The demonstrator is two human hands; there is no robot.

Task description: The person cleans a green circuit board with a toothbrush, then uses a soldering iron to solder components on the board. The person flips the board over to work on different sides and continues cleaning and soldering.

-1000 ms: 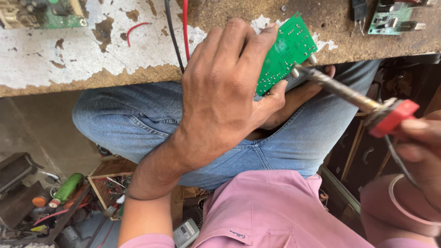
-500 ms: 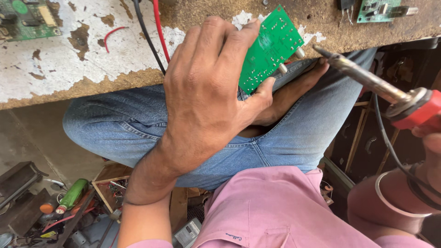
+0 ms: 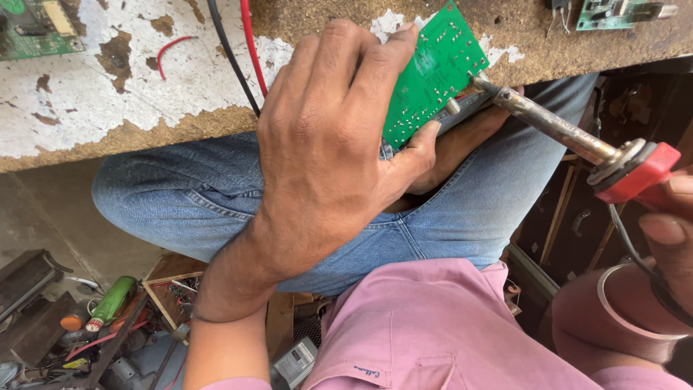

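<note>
Left hand [image 3: 339, 144] closed on green board [image 3: 431, 72], held tilted at bench [image 3: 108, 101] edge, above jeans-clad lap [image 3: 216, 202]. Right hand [image 3: 668, 217] at frame edge, wrapped on red handle of soldering iron [image 3: 563, 133]; tip touching board's right edge. Red and black wires [image 3: 242, 50] hanging over bench behind left hand. Two other boards [image 3: 32, 29] on bench top, well apart. Left hand hiding board's lower part. Green can [image 3: 112, 300] among floor clutter below.
</note>
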